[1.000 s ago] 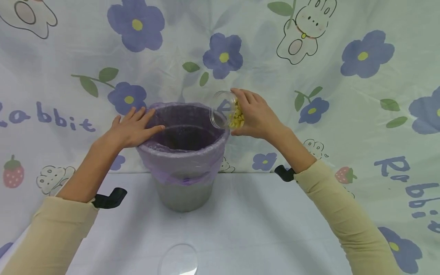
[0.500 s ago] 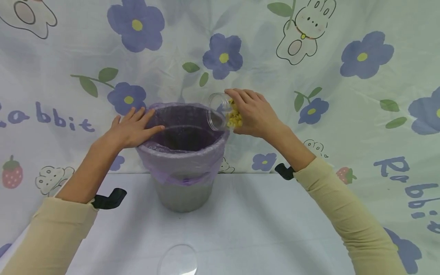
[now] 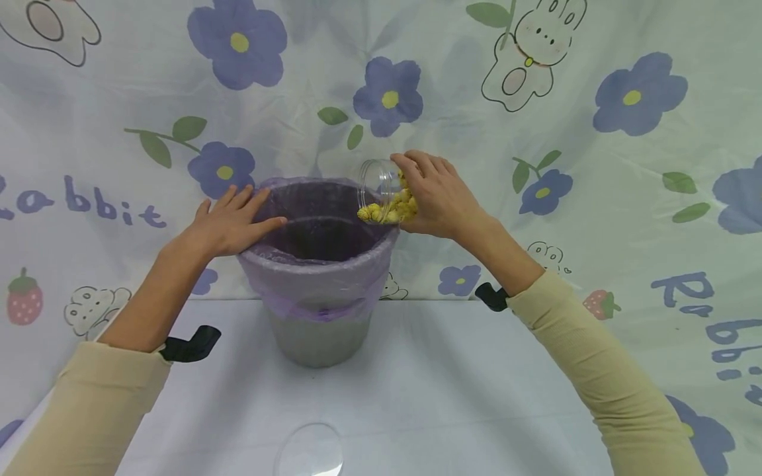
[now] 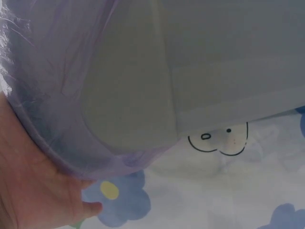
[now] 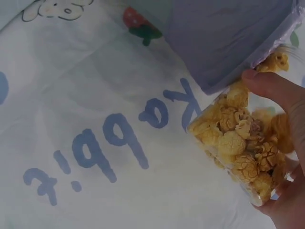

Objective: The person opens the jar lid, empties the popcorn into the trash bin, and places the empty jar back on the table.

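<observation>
A grey bin (image 3: 321, 344) with a thin purple bag (image 3: 321, 287) folded over its rim stands at the back of the table. On the bin's left rim lies my left hand (image 3: 229, 228), its fingers spread and fairly straight. Over the right rim, my right hand (image 3: 443, 198) grips a clear round jar (image 3: 376, 178) tipped on its side, mouth toward the bin. Yellow popcorn (image 3: 389, 210) lies along the jar's lower wall and reaches its mouth. The right wrist view shows the popcorn-filled base of the jar (image 5: 243, 143) and the thumb along its side.
A clear round lid (image 3: 309, 453) lies flat on the white table (image 3: 428, 396) near the front edge. Behind the bin hangs a cloth (image 3: 452, 132) printed with flowers and rabbits. A black mount (image 3: 193, 344) sits at the left wrist, another (image 3: 491, 297) at the right.
The jar has shifted slightly left and tipped further, and the popcorn has slid from its base toward its mouth. My left hand has stayed on the rim.
</observation>
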`<state>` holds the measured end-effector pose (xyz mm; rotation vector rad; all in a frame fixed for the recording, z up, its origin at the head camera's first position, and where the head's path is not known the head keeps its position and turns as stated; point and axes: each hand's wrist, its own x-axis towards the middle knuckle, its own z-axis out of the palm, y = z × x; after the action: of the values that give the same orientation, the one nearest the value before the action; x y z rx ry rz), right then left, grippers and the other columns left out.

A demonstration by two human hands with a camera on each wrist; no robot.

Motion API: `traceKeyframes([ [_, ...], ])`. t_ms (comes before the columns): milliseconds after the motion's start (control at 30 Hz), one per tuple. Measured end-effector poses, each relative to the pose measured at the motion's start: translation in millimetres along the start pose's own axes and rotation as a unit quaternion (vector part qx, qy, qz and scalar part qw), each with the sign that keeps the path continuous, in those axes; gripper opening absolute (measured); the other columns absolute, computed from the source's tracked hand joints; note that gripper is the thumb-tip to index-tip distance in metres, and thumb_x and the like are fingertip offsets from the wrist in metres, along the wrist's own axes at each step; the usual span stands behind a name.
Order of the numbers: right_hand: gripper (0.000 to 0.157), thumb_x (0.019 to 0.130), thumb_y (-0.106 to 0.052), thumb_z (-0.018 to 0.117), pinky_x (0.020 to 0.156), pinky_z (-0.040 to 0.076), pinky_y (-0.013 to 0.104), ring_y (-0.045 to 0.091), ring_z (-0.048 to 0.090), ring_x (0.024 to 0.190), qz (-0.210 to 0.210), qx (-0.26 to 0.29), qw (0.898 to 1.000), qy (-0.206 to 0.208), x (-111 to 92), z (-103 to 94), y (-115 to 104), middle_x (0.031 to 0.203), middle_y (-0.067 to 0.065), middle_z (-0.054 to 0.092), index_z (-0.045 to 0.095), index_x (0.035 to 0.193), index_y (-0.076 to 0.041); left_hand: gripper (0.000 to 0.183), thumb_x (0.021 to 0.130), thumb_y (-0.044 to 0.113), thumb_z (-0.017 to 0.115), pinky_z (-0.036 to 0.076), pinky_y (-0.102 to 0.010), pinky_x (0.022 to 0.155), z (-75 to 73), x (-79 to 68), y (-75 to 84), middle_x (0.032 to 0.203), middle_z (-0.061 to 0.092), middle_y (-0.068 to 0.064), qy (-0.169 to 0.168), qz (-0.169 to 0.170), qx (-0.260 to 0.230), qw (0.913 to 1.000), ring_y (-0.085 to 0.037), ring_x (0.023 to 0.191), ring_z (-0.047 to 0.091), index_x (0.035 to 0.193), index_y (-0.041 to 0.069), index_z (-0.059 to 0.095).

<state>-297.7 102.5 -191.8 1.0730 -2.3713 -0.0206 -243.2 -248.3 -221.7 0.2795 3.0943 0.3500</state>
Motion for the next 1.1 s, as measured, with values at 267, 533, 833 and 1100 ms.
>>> traceKeyframes([
  [267, 0.099, 0.07, -0.033, 0.089, 0.112, 0.03, 0.049, 0.036, 0.041, 0.132, -0.009, -0.011, 1.0, 0.022, -0.9, 1.9, 0.3, 0.143, 0.016, 0.046, 0.036, 0.149, -0.004, 0.088, 0.102, 0.062, 0.034, -0.006, -0.073, 0.108, -0.2, 0.2, -0.5, 0.159, 0.002, -0.034, 0.0, -0.001, 0.0, 1.0, -0.051, 0.145, -0.007, 0.158, 0.0, 0.007],
  [533, 0.094, 0.069, -0.032, 0.089, 0.11, 0.032, 0.048, 0.035, 0.044, 0.129, -0.021, -0.026, 0.998, 0.043, 0.6, 4.0, 0.5, 0.14, 0.015, 0.05, 0.041, 0.145, -0.005, 0.087, 0.102, 0.061, 0.034, -0.006, -0.073, 0.108, -0.1, -0.1, 0.3, 0.159, 0.002, -0.034, -0.001, -0.001, 0.0, 1.0, -0.051, 0.145, -0.007, 0.158, 0.0, 0.008],
  [833, 0.082, 0.07, -0.022, 0.085, 0.109, 0.032, 0.046, 0.033, 0.047, 0.126, -0.051, -0.056, 0.995, 0.067, 5.0, 4.5, -2.3, 0.136, 0.012, 0.055, 0.048, 0.142, -0.006, 0.087, 0.102, 0.061, 0.034, -0.005, -0.073, 0.108, -0.3, 0.4, -0.1, 0.159, 0.001, -0.033, -0.003, -0.001, -0.001, 1.0, -0.051, 0.145, -0.007, 0.159, 0.001, 0.007],
  [1100, 0.094, 0.066, -0.033, 0.092, 0.11, 0.031, 0.047, 0.033, 0.045, 0.128, -0.063, -0.076, 0.993, 0.068, 6.5, 5.4, -6.6, 0.138, 0.012, 0.053, 0.046, 0.144, -0.008, 0.087, 0.102, 0.061, 0.035, -0.006, -0.073, 0.108, -0.2, 0.1, 0.3, 0.159, 0.001, -0.034, -0.002, -0.003, -0.001, 1.0, -0.051, 0.145, -0.007, 0.159, 0.001, 0.007],
])
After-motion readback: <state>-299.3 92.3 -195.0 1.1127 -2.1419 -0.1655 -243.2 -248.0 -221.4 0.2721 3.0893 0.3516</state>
